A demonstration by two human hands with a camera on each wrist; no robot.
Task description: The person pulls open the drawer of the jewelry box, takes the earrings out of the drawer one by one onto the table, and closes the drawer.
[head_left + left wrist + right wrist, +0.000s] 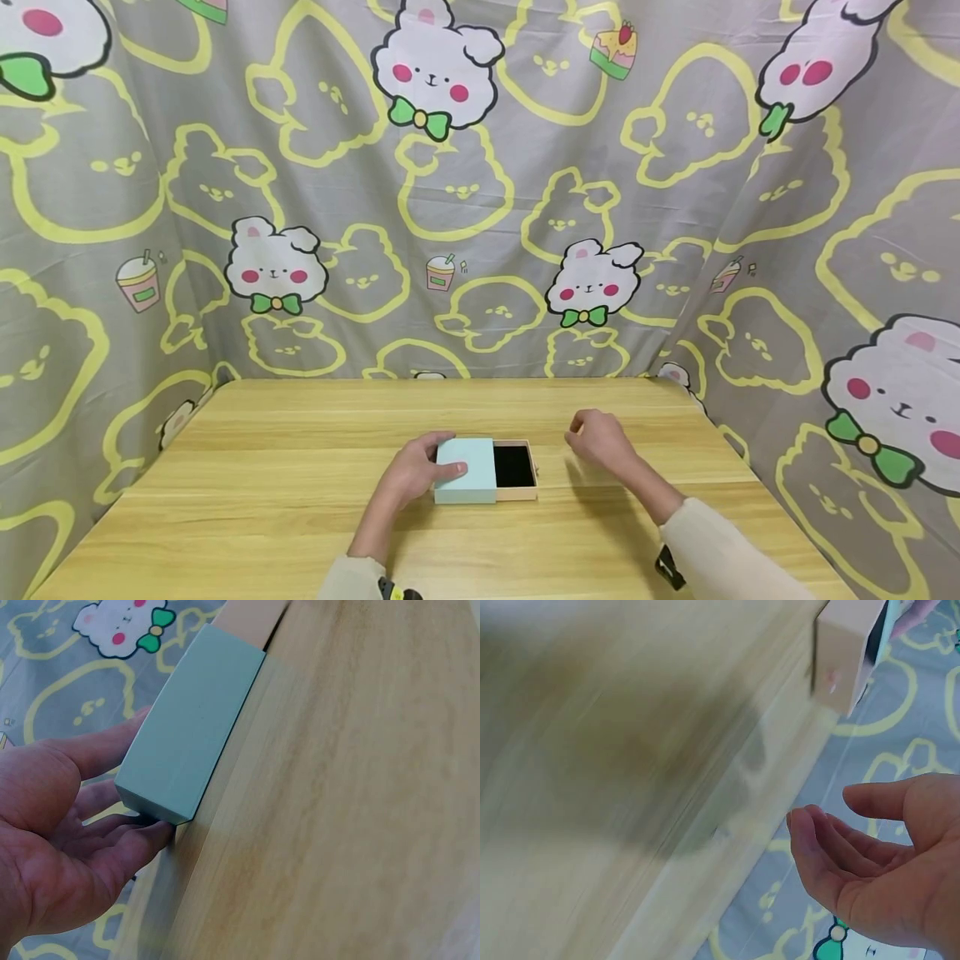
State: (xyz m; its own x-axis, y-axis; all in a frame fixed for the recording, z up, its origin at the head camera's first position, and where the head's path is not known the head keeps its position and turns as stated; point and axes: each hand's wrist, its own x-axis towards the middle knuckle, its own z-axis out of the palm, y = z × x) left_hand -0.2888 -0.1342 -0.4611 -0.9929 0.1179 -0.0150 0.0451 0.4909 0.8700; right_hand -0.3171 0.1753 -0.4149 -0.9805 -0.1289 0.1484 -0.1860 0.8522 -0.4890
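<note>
A small drawer-style gift box lies on the table, its pale mint sleeve to the left and its pinkish drawer slid partly out to the right. Black lining shows inside the drawer, with nothing visible on it. My left hand grips the sleeve's left end, thumb on the top face and fingers around the far side. In the left wrist view the sleeve sits between thumb and fingers. To the right of the box, apart from it, my right hand hovers with loosely bent fingers, holding nothing.
The wood-grain table spreads around the box. A grey curtain with rabbit prints encloses the back and both sides. A dark strap is at the right sleeve, and another device is at the left wrist.
</note>
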